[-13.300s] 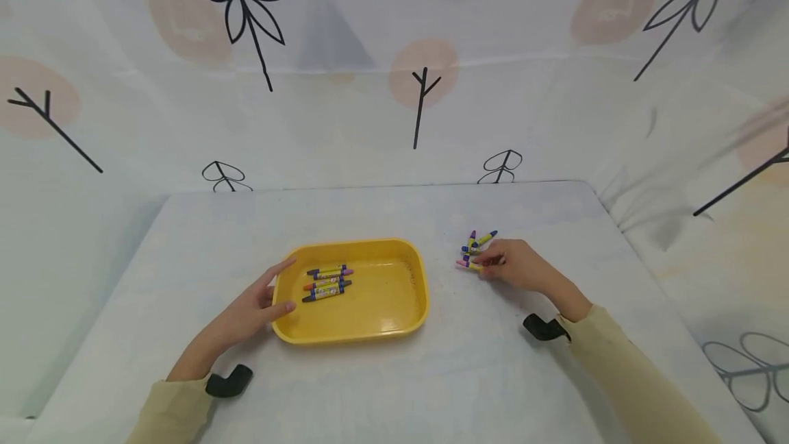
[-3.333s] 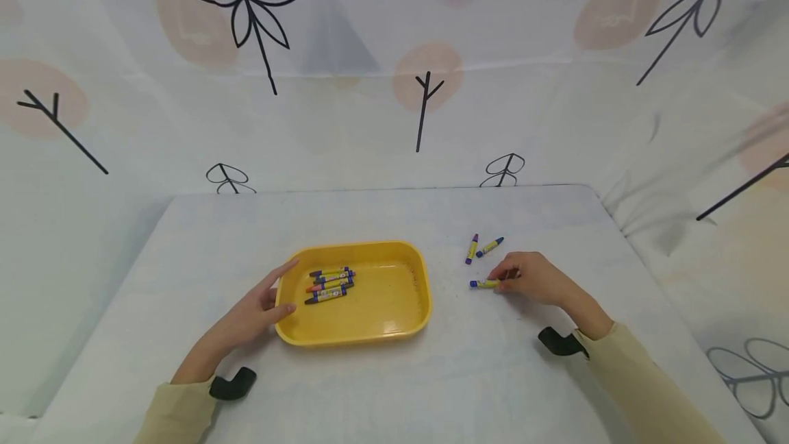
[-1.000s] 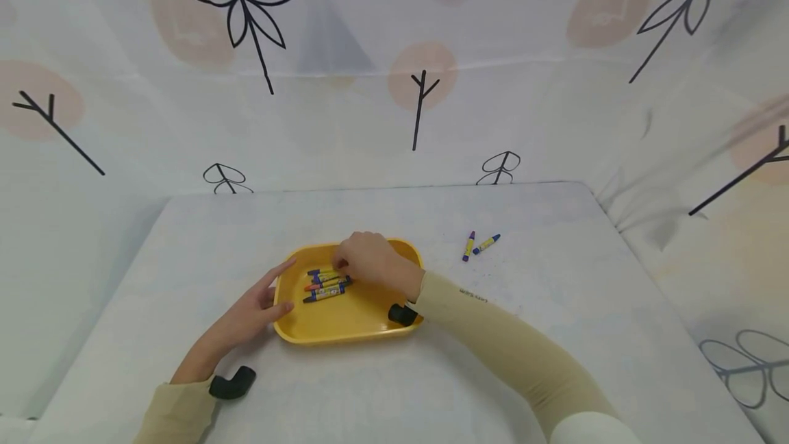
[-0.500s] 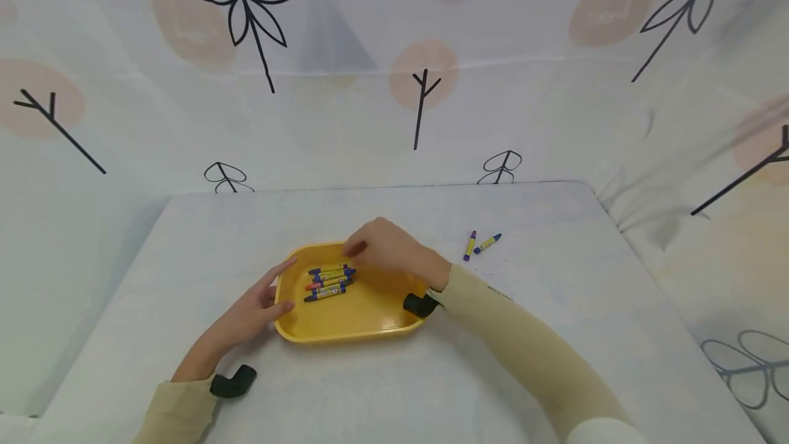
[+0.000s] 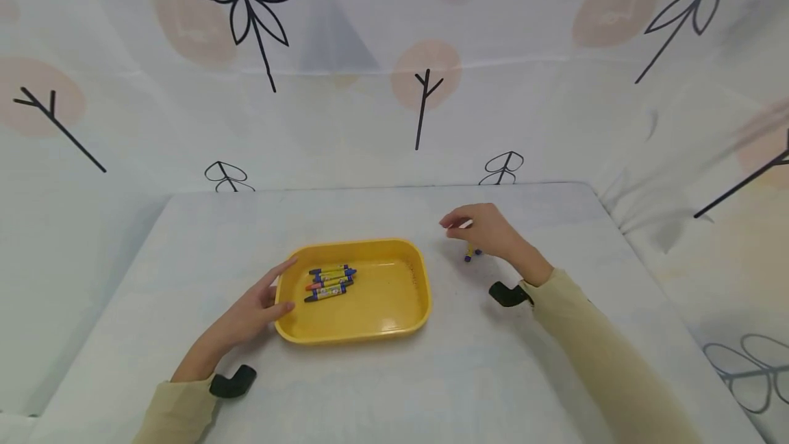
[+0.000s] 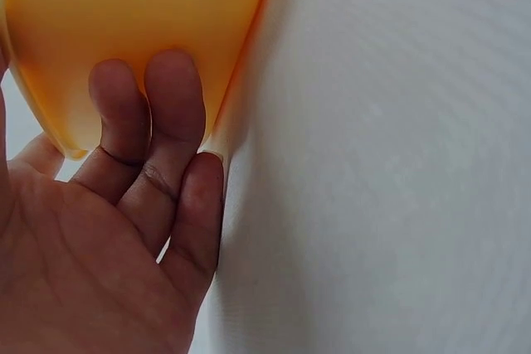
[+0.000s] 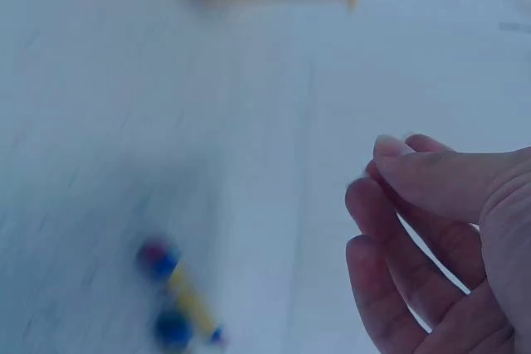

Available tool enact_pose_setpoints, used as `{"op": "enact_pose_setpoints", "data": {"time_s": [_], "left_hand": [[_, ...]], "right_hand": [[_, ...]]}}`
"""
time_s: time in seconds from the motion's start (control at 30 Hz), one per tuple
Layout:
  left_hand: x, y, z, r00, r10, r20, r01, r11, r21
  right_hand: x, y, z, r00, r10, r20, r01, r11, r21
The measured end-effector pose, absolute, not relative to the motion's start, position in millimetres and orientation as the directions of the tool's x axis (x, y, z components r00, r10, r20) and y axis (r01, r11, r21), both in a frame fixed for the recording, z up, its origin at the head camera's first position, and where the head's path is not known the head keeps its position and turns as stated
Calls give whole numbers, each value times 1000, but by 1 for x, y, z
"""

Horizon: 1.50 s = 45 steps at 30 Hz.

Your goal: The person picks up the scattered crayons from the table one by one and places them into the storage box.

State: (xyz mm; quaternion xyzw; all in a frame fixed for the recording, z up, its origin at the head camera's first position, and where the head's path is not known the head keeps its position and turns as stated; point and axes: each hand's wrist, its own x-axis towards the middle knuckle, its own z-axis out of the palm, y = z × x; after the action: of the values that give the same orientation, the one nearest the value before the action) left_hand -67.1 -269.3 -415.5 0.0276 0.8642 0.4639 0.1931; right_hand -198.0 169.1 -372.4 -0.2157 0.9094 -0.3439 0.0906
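My left hand (image 5: pixel 249 310) grips the left end of a yellow tray (image 5: pixel 351 341), thumb and forefinger over the rim. In the left wrist view its other fingers (image 6: pixel 174 97) bend against the tray's outer wall. Several crayons (image 5: pixel 327 293) in yellow and blue wrappers lie side by side in the tray's left half. My right hand (image 5: pixel 487 231) hovers above the table right of the tray, fingers loosely bent and holding nothing. Beneath it lie two crayons (image 7: pixel 192 300), blurred in the right wrist view and mostly covered by the hand in the head view.
A white cloth covers the table (image 5: pixel 382 396). Behind it rises a pale printed curtain (image 5: pixel 345 129) with leaf and twig drawings, and more cloth hangs at both sides. The tray's right half shows bare yellow floor.
A crayon from the table now lies in the tray, released by my right hand, which has moved back right over the two crayons on the table. My left hand keeps its place.
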Motion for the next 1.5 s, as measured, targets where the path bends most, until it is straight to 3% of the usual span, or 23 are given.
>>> {"op": "enact_pose_setpoints", "data": {"time_s": [0.17,0.33,0.93,1.5], "left_hand": [[-66,-268,-413,-925,224,-306,-125,580,805],[-66,-269,-413,-926,228,-302,-123,573,810],[-64,-269,-416,-922,240,-303,-132,542,830],[-63,-268,-414,-924,235,-301,-135,535,834]], "right_hand": [[-194,214,-391,-937,-347,-35,-252,742,-622],[-190,240,-408,-939,-344,-33,-268,785,-559],[-196,253,-424,-900,-434,34,-411,821,-396],[-183,251,-409,-909,-416,4,-362,786,-501]]}}
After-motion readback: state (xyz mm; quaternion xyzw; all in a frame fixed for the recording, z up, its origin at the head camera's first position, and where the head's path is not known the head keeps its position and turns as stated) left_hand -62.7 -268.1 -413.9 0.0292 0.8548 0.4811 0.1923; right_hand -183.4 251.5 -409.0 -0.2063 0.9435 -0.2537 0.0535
